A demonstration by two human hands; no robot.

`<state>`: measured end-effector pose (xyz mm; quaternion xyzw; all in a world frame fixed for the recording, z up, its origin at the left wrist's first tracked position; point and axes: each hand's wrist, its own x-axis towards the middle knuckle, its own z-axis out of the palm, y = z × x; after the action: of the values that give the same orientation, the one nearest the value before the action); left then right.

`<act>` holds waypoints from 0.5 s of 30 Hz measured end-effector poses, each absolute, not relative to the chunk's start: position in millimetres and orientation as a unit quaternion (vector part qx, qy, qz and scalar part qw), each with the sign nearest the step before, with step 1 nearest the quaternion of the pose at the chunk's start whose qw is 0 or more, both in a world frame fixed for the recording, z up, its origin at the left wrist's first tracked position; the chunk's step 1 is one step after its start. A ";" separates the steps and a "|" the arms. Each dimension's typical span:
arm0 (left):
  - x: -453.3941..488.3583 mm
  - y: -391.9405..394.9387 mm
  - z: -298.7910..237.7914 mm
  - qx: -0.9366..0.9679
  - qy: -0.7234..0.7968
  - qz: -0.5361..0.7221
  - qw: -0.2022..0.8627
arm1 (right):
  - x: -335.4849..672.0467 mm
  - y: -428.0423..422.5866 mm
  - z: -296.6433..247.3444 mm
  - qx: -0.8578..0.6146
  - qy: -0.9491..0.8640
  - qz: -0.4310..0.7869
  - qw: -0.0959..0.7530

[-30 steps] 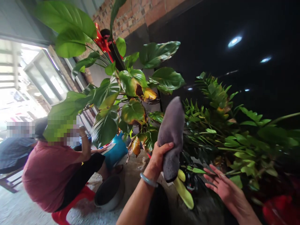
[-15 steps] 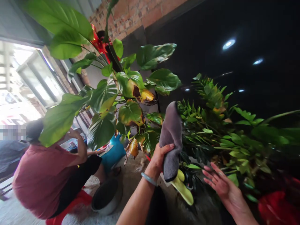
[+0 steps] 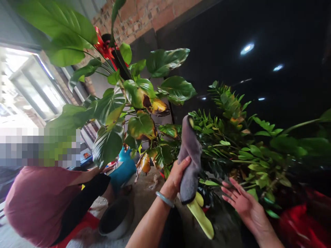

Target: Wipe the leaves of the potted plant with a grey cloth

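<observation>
My left hand (image 3: 177, 174) grips a grey cloth (image 3: 190, 162) and presses it round a stem of the small-leaved green plant (image 3: 232, 144). A yellowed leaf (image 3: 200, 215) hangs out below the cloth. My right hand (image 3: 239, 201) is open, fingers spread, palm up under the same plant's lower leaves, a little right of the cloth. A pale bangle (image 3: 164, 199) sits on my left wrist.
A big-leaved plant (image 3: 121, 103) with yellowing leaves and a red bow (image 3: 102, 46) stands behind and left. A person in a dark red shirt (image 3: 38, 203) crouches at the lower left beside a dark bowl (image 3: 116, 217) and a blue pot (image 3: 126, 168). Something red (image 3: 305, 224) lies at the lower right.
The cloth has slid down the stem in my left hand, leaf tips now showing above it. The view has drifted right. My right hand stays open under the leaves.
</observation>
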<state>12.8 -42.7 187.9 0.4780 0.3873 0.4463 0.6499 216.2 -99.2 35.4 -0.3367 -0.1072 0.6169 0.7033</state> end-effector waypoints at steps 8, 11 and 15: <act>0.9 -72.4 159.8 0.510 0.367 0.317 0.711 | 217.2 -106.0 30.1 -0.358 -0.124 0.588 0.715; 4.7 -53.2 198.2 0.536 0.343 0.415 0.650 | 215.6 -104.9 31.9 -0.366 -0.124 0.581 0.716; 20.9 -43.3 175.6 0.498 0.388 0.409 0.659 | 211.0 -102.1 35.6 -0.375 -0.106 0.572 0.722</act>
<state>20.9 -43.3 175.6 0.4977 0.3880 0.4091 0.6591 211.0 -102.1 35.6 -0.3754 -0.1062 0.5719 0.7216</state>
